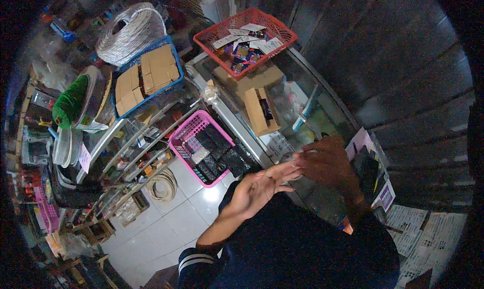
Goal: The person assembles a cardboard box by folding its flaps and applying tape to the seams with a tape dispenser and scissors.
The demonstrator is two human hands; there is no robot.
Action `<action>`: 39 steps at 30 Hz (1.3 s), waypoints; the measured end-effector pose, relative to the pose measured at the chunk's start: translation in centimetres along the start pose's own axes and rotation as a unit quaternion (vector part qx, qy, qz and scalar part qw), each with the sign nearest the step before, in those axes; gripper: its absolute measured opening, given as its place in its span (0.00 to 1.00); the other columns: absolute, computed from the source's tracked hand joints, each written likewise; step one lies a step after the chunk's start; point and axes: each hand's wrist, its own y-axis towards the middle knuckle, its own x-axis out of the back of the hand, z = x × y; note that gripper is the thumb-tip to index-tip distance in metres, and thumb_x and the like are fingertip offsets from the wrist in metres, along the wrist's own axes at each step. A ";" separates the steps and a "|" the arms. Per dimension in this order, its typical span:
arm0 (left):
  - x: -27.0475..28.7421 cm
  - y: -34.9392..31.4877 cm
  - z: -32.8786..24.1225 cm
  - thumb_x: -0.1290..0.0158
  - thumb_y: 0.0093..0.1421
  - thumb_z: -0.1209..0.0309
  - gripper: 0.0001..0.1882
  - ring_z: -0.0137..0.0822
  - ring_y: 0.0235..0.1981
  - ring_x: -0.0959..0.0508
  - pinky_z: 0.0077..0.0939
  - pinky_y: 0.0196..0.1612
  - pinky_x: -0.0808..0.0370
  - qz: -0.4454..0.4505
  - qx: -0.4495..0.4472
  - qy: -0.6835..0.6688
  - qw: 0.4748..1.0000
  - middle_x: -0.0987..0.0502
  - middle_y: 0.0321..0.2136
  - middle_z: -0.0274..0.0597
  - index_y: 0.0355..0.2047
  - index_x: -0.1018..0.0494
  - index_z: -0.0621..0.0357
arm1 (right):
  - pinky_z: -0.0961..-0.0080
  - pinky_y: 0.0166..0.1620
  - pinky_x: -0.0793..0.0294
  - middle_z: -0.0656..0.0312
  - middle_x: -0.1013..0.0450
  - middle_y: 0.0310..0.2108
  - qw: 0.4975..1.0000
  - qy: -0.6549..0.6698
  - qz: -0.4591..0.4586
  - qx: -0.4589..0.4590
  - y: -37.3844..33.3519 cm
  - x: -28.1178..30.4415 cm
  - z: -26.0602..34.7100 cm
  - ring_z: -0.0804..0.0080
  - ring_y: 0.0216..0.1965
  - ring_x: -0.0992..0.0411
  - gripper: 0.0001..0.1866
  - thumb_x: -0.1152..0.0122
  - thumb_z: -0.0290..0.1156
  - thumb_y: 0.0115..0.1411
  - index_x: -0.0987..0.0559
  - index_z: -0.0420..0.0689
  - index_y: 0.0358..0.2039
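In front of my body, my left hand [253, 190] is turned palm up, its fingers stretched toward the right. My right hand [327, 162] comes in from the right with its back upward, and its fingers reach across the left fingertips. The two hands touch there. Both look open, though the right one is dark and slightly blurred. I can make out nothing held between them. Beneath them is a glass-topped counter [322, 120]. An open small cardboard box [258, 115] stands on it, just beyond the hands, with dark packets inside.
A red basket [275, 24] of cards and packets stands on the counter's far end. Left of the counter is a pink basket [181, 138] with black-wrapped bundles. A blue crate [177, 62] with cardboard, a rope spool [133, 32] and a coiled cable [162, 185] lie further left.
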 end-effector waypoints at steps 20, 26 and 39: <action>0.4 -0.3 -0.3 0.48 0.68 0.61 0.28 0.41 0.60 0.28 0.31 0.59 0.34 -0.201 0.051 0.328 0.922 0.26 0.58 0.49 0.65 0.33 0.59 | 0.63 0.51 0.30 0.68 0.23 0.28 0.984 0.146 0.027 -0.096 3.1 -2.7 -0.5 0.66 0.39 0.26 0.12 0.29 0.37 0.55 0.14 0.56 0.42; 2.3 0.2 -0.6 0.40 0.64 0.71 0.16 0.40 0.44 0.21 0.32 0.50 0.26 -0.356 0.023 0.549 0.755 0.22 0.47 0.50 0.50 0.25 0.64 | 0.64 0.39 0.27 0.61 0.22 0.31 0.919 0.332 -0.031 -0.209 3.0 -5.6 -1.0 0.59 0.35 0.25 0.17 0.28 0.34 0.57 0.17 0.49 0.48; 4.6 6.7 -4.9 0.34 0.56 0.69 0.34 0.55 0.53 0.27 0.49 0.60 0.30 -0.250 -0.132 0.800 0.529 0.48 0.70 0.67 0.64 0.30 0.46 | 0.58 0.44 0.25 0.54 0.22 0.35 0.976 0.128 0.023 -0.173 3.2 -7.4 -1.2 0.53 0.37 0.25 0.40 0.31 0.42 0.60 0.36 0.54 0.71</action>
